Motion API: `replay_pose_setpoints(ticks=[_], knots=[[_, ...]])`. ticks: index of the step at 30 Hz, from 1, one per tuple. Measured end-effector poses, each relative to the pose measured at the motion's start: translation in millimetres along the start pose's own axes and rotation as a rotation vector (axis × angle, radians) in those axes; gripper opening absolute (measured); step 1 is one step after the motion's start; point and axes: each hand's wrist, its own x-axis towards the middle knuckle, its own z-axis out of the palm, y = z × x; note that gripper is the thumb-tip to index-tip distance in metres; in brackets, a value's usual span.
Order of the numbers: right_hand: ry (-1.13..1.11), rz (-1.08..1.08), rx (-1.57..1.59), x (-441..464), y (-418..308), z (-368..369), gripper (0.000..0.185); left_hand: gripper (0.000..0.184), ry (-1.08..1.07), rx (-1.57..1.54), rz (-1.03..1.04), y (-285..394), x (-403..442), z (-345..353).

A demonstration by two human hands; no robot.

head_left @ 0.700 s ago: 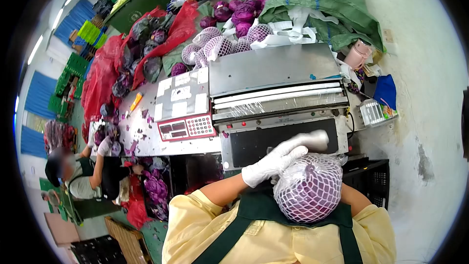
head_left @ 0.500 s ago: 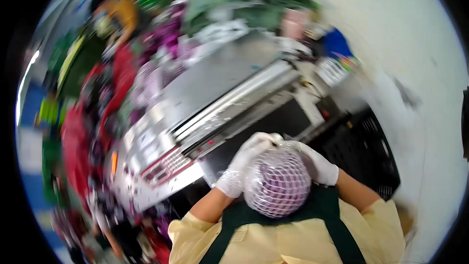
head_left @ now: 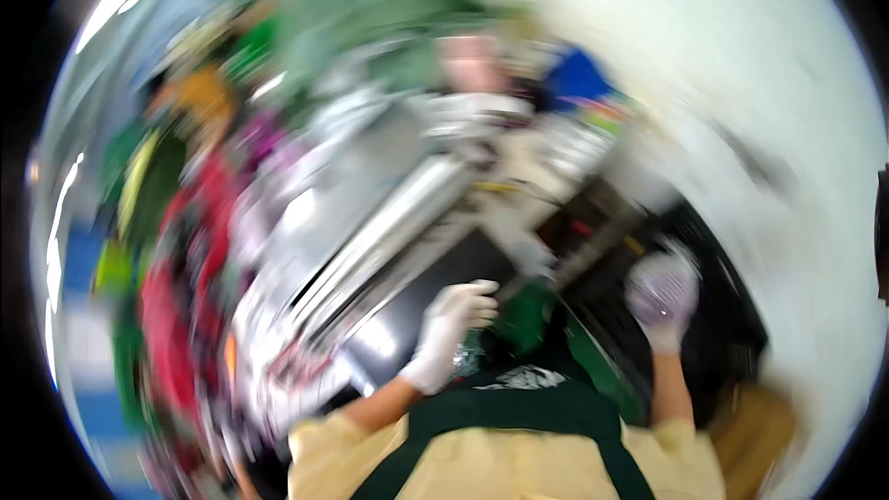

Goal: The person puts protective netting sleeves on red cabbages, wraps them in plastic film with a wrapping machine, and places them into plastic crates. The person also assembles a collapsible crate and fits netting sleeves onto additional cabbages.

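My right hand, in a white glove, is stretched out to the right and holds a round purple thing in a white foam net. The thing is over the black crate; blur hides whether it touches the crate. My left hand, also gloved in white, is above the near edge of the wrapping machine's dark plate. Its fingers are curled in and nothing shows in them. Below that hand, in front of my dark green apron, is some shiny clear material, too smeared to name.
The machine's silver lid is ahead to the left. Beyond it are heaped purple and white things, red cloth and a green cover. A blue item sits at the back right; pale floor lies beyond.
Both hands were together on the netted round thing at my chest. My right hand has carried it right, over the crate; my left has let go. The view has shifted.
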Motion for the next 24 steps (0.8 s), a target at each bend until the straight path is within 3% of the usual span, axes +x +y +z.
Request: replay_pose_setpoints(ticks=[4,8,12,14,16,19,20,22,23,24], knots=[[0.253,0.253,-0.379,97.5,26.9,39.2,0.037,0.032,0.079,-0.132,-0.054,-11.5,-5.3,-1.2],[0.035,0.523,-0.748,166.8,91.1,104.4,0.036,0.027,0.261,-0.278,-0.040,-29.1,-21.6,2.0],[-0.333,0.607,-0.959,192.8,151.3,183.9,0.036,0.025,0.399,-0.410,0.018,-37.7,-57.5,-6.5],[-0.530,0.588,-1.040,194.8,180.7,226.4,0.036,0.026,0.473,-0.460,0.008,-45.8,-76.9,-13.6],[-0.705,0.510,-1.115,194.9,203.9,269.9,0.035,0.026,0.522,-0.611,0.108,-62.3,-87.4,-27.8],[-0.938,0.329,-1.203,191.5,239.7,326.6,0.035,0.036,0.681,-0.545,0.307,-55.6,-131.0,-62.4],[-0.995,0.263,-1.227,188.9,249.7,341.5,0.035,0.034,0.816,-0.513,0.320,-28.3,-165.4,-79.8],[-1.089,0.146,-1.280,186.4,272.1,372.6,0.035,0.033,1.280,-0.326,0.494,-8.3,-209.4,-157.7],[-1.120,0.106,-1.300,181.6,285.5,383.2,0.035,0.047,1.264,-0.239,0.438,21.5,-256.5,-205.7],[-1.154,0.065,-1.324,180.3,298.2,394.4,0.035,0.057,1.411,-0.210,0.665,34.0,-293.2,-235.0]])
